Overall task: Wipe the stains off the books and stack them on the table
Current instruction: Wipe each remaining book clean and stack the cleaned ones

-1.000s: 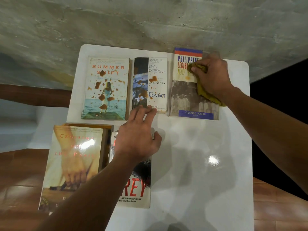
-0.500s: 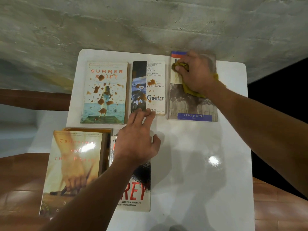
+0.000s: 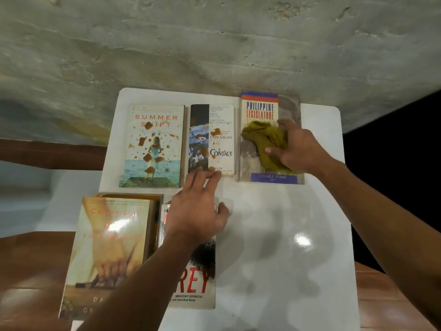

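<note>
The right hand (image 3: 298, 149) is gripping a mustard-yellow cloth (image 3: 265, 142), fingers and thumb curled round it, and is pressing it on the cover of the Philippine Legislature book (image 3: 260, 108) at the far right corner of the surface (image 3: 286, 235). The left hand (image 3: 198, 211) is lying open, straight fingertips touching the near edge of the Contact book (image 3: 220, 144), holding nothing.

Risks, as judged: the Philippine Legislature book is overhanging the far edge slightly; a hard outward stroke could be pushing it off. The Summer Shift book (image 3: 152, 146) and Contact are carrying brown stains and are lying nearly edge to edge, so a loaded cloth could be smearing one onto the other.

Room: the near right half of the surface is showing bare white, adequate for stacking. Along the near left edge, the Crossing book (image 3: 107, 247) is projecting past the edge, with a paperback (image 3: 198, 283) beside it.
</note>
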The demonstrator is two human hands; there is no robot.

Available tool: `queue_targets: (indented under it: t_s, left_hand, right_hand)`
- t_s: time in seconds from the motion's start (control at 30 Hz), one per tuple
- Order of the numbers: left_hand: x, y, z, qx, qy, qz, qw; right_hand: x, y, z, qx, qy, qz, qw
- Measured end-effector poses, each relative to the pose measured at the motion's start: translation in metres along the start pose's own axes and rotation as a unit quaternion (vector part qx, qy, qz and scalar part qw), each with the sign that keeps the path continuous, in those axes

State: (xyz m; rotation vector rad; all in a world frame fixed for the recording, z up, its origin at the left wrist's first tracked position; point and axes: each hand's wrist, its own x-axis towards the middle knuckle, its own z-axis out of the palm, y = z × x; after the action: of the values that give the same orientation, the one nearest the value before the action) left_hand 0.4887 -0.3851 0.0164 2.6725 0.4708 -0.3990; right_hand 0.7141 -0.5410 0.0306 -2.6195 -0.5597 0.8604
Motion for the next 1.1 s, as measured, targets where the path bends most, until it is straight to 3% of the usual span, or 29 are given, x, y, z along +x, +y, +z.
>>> queue_targets:
  t_s: [0.17, 0.23, 0.37, 0.6, 0.67, 0.77, 0.93, 1.03, 1.1]
  left_hand:
    - [0.002, 0.000, 0.000, 0.000, -0.017, -0.002, 1.000]
    - [0.001, 0.000, -0.004, 0.010, -0.024, -0.004, 1.000]
    - [0.002, -0.005, -0.008, 0.004, -0.057, 0.002, 0.998]
    - [0.010, 0.008, -0.031, -0.107, -0.157, -0.036, 0.981]
    - [0.011, 0.028, -0.057, -0.202, -0.109, -0.065, 0.971]
    - [0.009, 0.074, -0.097, -0.375, 0.005, -0.080, 0.924]
    - [-0.004, 0.138, -0.152, -0.551, 0.081, 0.024, 0.830]
    - [-0.009, 0.155, -0.173, -0.511, 0.102, 0.081, 0.850]
    - [-0.010, 0.161, -0.181, -0.466, 0.162, 0.083, 0.866]
  right_hand:
    - [-0.015, -0.005, -0.007, 0.055, 0.068, 0.031, 0.996]
    - [-0.022, -0.010, -0.011, 0.172, 0.071, 0.065, 0.980]
    - [-0.043, -0.018, -0.023, 0.385, 0.059, 0.122, 0.913]
    - [-0.095, -0.032, -0.068, 0.627, 0.026, 0.057, 0.777]
    - [-0.110, -0.038, -0.084, 0.648, 0.028, 0.024, 0.761]
    - [-0.132, -0.044, -0.106, 0.650, 0.056, -0.018, 0.758]
    - [-0.159, -0.048, -0.121, 0.629, 0.093, -0.056, 0.769]
    - [-0.174, -0.052, -0.127, 0.611, 0.103, -0.072, 0.782]
    - [-0.182, -0.054, -0.135, 0.579, 0.147, -0.069, 0.799]
